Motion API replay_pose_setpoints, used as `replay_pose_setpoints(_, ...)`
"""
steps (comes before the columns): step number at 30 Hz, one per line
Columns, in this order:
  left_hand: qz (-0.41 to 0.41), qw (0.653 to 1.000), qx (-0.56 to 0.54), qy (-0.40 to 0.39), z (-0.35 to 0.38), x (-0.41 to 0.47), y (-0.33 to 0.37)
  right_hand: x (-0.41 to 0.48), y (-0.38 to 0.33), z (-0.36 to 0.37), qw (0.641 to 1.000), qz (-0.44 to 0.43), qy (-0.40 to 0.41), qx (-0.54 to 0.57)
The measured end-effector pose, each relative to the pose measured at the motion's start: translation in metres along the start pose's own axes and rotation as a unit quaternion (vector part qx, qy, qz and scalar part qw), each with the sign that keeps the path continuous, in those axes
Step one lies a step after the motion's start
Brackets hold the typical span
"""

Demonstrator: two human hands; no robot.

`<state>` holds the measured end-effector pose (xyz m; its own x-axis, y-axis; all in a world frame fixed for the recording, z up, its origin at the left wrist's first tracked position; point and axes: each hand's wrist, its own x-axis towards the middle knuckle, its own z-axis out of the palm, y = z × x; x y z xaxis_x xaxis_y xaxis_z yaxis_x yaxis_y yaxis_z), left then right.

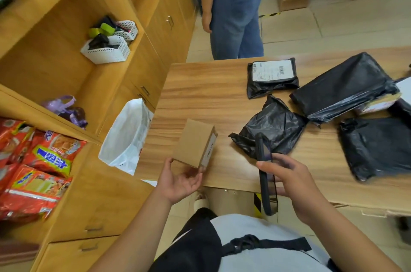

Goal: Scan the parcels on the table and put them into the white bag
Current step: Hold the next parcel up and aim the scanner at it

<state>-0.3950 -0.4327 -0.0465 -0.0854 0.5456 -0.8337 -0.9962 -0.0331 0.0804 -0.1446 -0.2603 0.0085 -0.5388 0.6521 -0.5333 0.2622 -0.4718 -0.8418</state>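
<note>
Box (193, 145) pinched by upturned left hand (180, 180) fingers | right hand (295, 185) fingers curled round black scanner (266, 198)

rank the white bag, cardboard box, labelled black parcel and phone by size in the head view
1. white bag
2. labelled black parcel and cardboard box: about alike, and the box is nearer the camera
3. phone, seen nearly edge-on
</note>
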Motion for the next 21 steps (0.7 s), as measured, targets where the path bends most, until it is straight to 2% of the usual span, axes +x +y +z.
replay_pose_setpoints(9, -0.01, 0.999, 0.011, 0.047, -0.021, 0.023, -0.011, -0.013, 0.008, -0.017, 0.999, -0.005, 0.043, -0.003)
replay_pose_setpoints(11, -0.004, 0.994, 0.065, 0.092, -0.02, 0.02, -0.011, -0.016, 0.01, -0.019, 0.999, -0.006, 0.054, -0.001)
replay_pose_setpoints(12, 0.021, 0.982, 0.123, 0.141, -0.019, 0.019, -0.012, -0.017, 0.011, -0.02, 0.998, -0.006, 0.056, 0.0)
replay_pose_setpoints(13, 0.069, 0.958, 0.19, 0.202, -0.018, 0.018, -0.013, -0.019, 0.012, -0.021, 0.998, -0.005, 0.059, -0.001)
replay_pose_setpoints(14, 0.144, 0.919, 0.257, 0.263, -0.017, 0.018, -0.014, -0.02, 0.014, -0.022, 0.998, -0.005, 0.06, -0.001)
replay_pose_setpoints(15, 0.238, 0.865, 0.319, 0.307, -0.016, 0.017, -0.014, -0.02, 0.015, -0.023, 0.998, -0.005, 0.061, 0.002)
replay_pose_setpoints(17, 0.397, 0.741, 0.451, 0.301, -0.01, 0.013, -0.012, -0.022, 0.017, -0.024, 0.998, -0.006, 0.06, 0.01)
replay_pose_setpoints(19, 0.443, 0.622, 0.596, 0.248, 0.002, 0.013, -0.006, -0.024, 0.018, -0.025, 0.998, -0.004, 0.063, -0.003)
replay_pose_setpoints(21, 0.413, 0.513, 0.715, 0.235, 0.022, 0.019, 0.001, -0.026, 0.016, -0.024, 0.998, 0.0, 0.065, -0.009)
